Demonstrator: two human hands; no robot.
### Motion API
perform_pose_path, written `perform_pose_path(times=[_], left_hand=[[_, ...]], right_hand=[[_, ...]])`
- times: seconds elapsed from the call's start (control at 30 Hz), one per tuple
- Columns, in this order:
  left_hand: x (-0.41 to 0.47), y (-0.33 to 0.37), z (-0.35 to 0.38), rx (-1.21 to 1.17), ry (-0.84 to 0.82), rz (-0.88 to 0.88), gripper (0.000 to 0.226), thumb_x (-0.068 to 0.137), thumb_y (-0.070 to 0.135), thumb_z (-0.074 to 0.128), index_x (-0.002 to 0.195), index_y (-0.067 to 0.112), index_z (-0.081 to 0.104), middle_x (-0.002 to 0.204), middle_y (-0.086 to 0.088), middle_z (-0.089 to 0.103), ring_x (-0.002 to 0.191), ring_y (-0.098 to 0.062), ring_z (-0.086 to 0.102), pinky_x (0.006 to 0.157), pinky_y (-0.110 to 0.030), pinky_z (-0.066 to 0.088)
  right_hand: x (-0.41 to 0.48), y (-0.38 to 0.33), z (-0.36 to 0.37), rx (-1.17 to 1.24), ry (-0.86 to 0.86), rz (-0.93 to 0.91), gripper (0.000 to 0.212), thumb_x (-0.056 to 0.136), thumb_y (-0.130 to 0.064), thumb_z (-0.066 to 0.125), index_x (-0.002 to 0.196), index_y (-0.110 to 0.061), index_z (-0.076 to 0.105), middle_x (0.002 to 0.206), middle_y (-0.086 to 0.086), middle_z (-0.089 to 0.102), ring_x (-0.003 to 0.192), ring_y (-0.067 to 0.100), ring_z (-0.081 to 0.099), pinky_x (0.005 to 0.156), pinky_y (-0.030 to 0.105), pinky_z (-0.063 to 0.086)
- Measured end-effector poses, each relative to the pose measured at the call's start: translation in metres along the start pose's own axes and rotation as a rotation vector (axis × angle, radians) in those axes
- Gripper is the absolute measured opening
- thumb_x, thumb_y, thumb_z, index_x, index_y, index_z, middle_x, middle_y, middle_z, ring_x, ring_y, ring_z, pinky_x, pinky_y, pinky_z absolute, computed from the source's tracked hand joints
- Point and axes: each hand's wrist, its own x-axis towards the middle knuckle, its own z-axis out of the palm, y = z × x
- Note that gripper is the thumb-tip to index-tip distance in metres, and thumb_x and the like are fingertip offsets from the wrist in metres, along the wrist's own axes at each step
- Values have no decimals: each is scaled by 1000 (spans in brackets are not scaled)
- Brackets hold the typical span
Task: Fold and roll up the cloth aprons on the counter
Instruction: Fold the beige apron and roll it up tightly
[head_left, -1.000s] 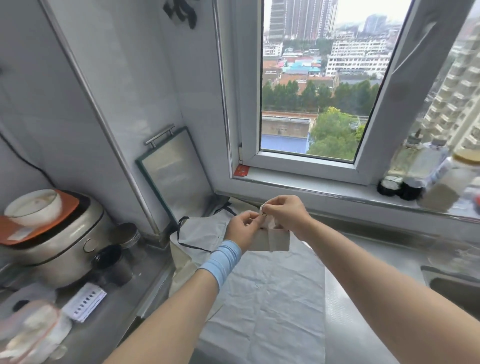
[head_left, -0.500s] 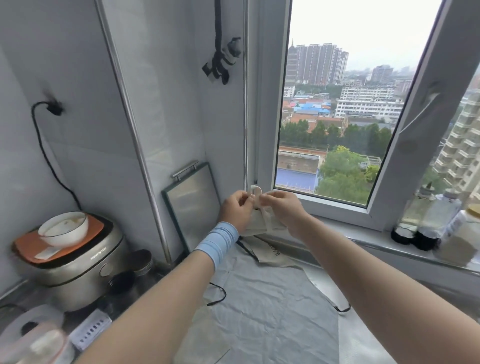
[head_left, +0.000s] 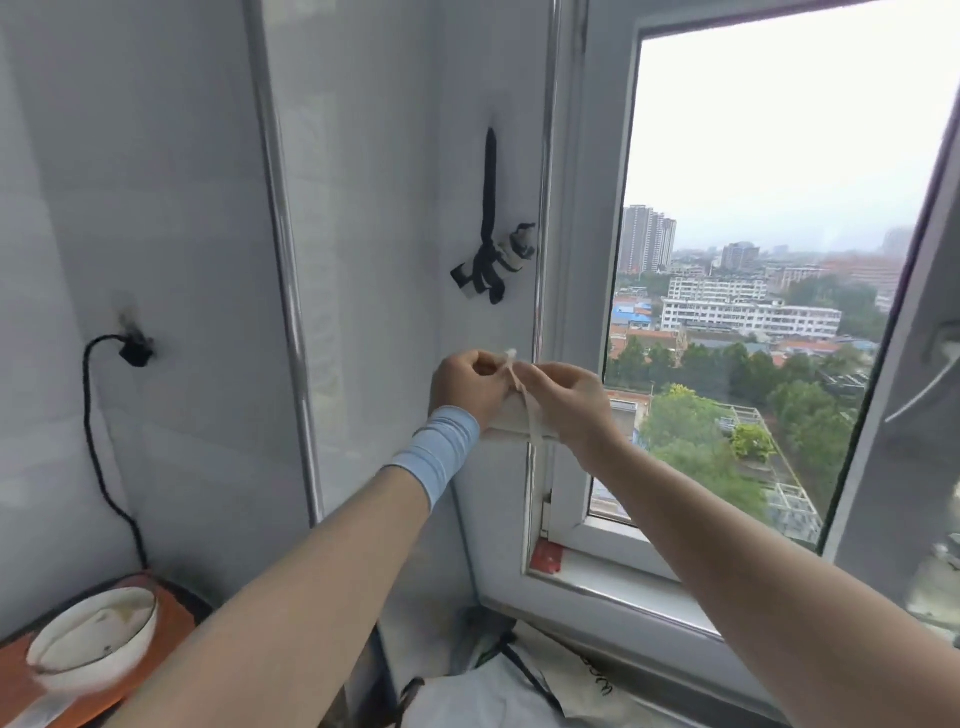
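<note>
Rolled apron (head_left: 511, 423): small tight pale bundle, raised at frame centre before the wall. A thin strap (head_left: 530, 410) crosses it. Left hand (head_left: 467, 387) and right hand (head_left: 563, 402) both pinch strap ends above the roll. Second apron (head_left: 519, 691) lies crumpled at 6 o'clock.

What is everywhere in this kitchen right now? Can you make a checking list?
Surface: counter mostly out of view; a pale apron lies at the bottom edge.
Job's things: rolled apron, strap around it, held up by the window.
Clutter: white bowl on an orange lid.
Grippers: left hand and right hand both grip the roll, pinching the strap.
Cables: black cord plugged into the wall.
Surroundings: open window, black straps hanging on the wall.
</note>
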Motion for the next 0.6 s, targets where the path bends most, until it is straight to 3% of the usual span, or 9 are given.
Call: perform_pose_path(times=[0.17, 0.3, 0.4, 0.5, 0.6], left_hand=[[60, 31, -16, 128, -31, 140, 9, 79, 30, 71, 83, 22, 69, 80, 8, 70, 77, -12, 66, 71, -22, 51], [99, 58, -25, 61, 1, 345, 15, 82, 17, 67, 90, 21, 54, 75, 7, 63, 62, -3, 54, 57, -9, 42], [136, 77, -33, 40, 37, 447, 12, 82, 14, 68, 79, 21, 59, 71, 13, 60, 59, -2, 52, 55, -10, 42], [173, 92, -37, -51, 36, 392, 7, 81, 20, 72, 81, 26, 75, 84, 15, 70, 76, -4, 64, 71, -14, 52], [206, 105, -37, -72, 48, 358, 13, 82, 23, 73, 93, 24, 79, 96, 8, 75, 89, -9, 68, 84, -19, 53]], right_hand=[[58, -26, 12, 25, 140, -42, 15, 85, -31, 73, 76, -20, 77, 71, -4, 73, 68, 9, 65, 62, 24, 53], [112, -56, 19, 25, 258, -71, 17, 92, -31, 63, 85, -18, 73, 81, -1, 73, 80, 21, 68, 71, 35, 56], [147, -87, 24, -3, 295, -155, 18, 94, -29, 60, 84, -17, 70, 80, -1, 71, 75, 16, 65, 62, 29, 51], [178, -112, 26, -63, 330, -208, 19, 97, -29, 57, 88, -16, 68, 78, -4, 67, 70, 6, 59, 55, 20, 41], [211, -130, 31, -120, 352, -238, 19, 97, -32, 56, 91, -18, 68, 81, -7, 66, 74, 7, 60, 61, 23, 47]])
